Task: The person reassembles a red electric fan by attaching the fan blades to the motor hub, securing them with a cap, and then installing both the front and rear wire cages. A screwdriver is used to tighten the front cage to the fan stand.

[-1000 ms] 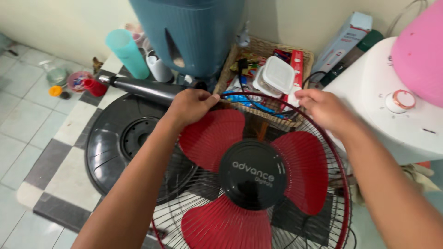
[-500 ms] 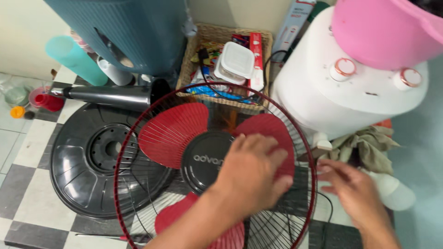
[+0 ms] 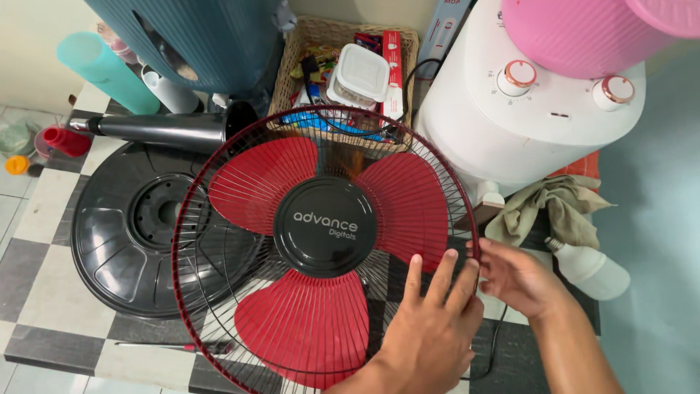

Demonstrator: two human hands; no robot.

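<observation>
On the checkered tile floor lies the round red wire fan grille [image 3: 219, 219] over red blades, left hand [image 3: 430, 328] pressed flat, fingers spread, right hand [image 3: 518, 277] pinching its rim; seating appears underway, calling for firm pressure around the edge.

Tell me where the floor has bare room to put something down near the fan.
Bare checkered tiles lie left of the round black fan base. Bare bluish floor lies right of the white plastic bottle. It is crowded behind the red wire fan grille: the woven basket, the teal bin, the white appliance.
</observation>
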